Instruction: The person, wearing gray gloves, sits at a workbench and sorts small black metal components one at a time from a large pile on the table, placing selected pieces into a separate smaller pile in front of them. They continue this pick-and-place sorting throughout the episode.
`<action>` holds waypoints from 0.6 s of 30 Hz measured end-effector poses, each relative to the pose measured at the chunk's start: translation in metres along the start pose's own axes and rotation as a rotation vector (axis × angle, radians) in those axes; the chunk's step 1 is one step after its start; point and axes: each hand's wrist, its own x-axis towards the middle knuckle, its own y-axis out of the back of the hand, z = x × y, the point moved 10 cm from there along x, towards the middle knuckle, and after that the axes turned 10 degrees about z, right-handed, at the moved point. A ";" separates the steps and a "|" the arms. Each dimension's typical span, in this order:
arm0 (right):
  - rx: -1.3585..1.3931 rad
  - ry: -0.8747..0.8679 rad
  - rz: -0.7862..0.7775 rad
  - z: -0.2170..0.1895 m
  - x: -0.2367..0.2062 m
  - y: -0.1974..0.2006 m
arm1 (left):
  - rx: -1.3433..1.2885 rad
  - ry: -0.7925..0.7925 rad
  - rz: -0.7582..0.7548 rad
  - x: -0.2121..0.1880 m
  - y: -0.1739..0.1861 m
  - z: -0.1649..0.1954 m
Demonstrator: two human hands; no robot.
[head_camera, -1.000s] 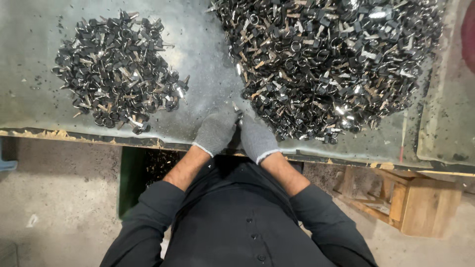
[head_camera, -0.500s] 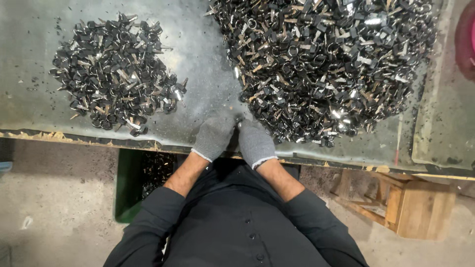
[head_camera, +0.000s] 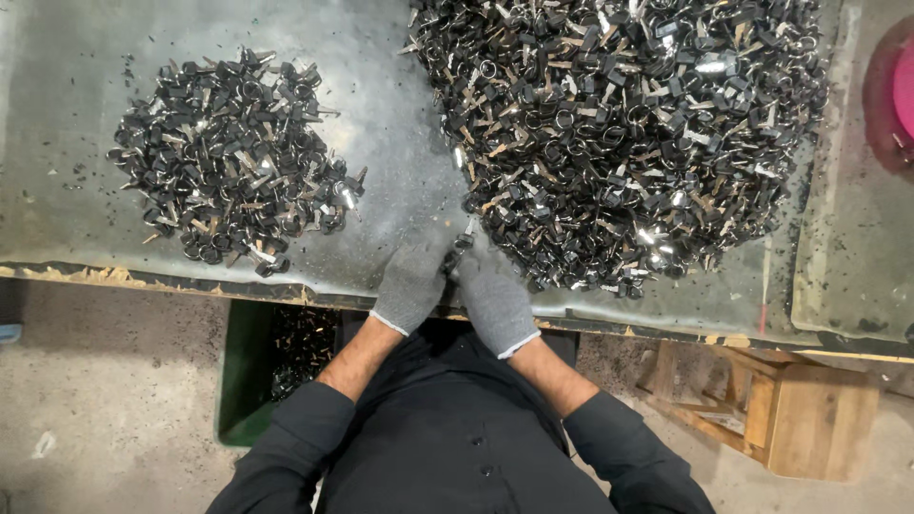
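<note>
Keys, black-headed: small pile (head_camera: pixel 233 171) left of hands, big pile (head_camera: pixel 619 133) right, both on counter (head_camera: pixel 400 124). Left hand (head_camera: pixel 411 281) and right hand (head_camera: pixel 490 300), grey-gloved, touching at counter's near edge, pinching one key (head_camera: pixel 464 243) between them. Green bin (head_camera: pixel 249 371) below left.

Grey knit gloves (head_camera: pixel 409 281), black sleeves (head_camera: pixel 286 447), green bin (head_camera: pixel 243 381).

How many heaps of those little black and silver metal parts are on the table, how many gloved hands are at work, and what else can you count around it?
Heaps of small black and silver metal parts: 2, a smaller left heap and a larger right heap
Grey knitted gloved hands: 2, left hand and right hand
Green bin under the table: 1
Wooden stool: 1
Total: 6
</note>
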 end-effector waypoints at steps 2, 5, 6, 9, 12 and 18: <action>-0.103 0.053 0.004 -0.009 -0.001 -0.002 | 0.017 0.003 -0.072 -0.003 -0.009 0.000; -0.070 -0.123 -0.266 0.005 -0.001 -0.027 | 0.012 0.060 -0.088 -0.002 -0.009 -0.005; 0.015 -0.119 -0.280 0.005 0.005 -0.027 | -0.006 0.041 -0.069 -0.002 -0.006 -0.003; 0.111 -0.097 -0.307 0.004 0.014 -0.023 | -0.037 0.029 -0.040 0.004 0.003 -0.002; 0.023 -0.113 -0.287 0.008 0.008 -0.024 | -0.047 0.078 -0.058 0.005 0.001 -0.003; -0.084 -0.077 -0.117 0.005 -0.005 -0.036 | -0.053 0.094 -0.027 0.003 -0.004 0.000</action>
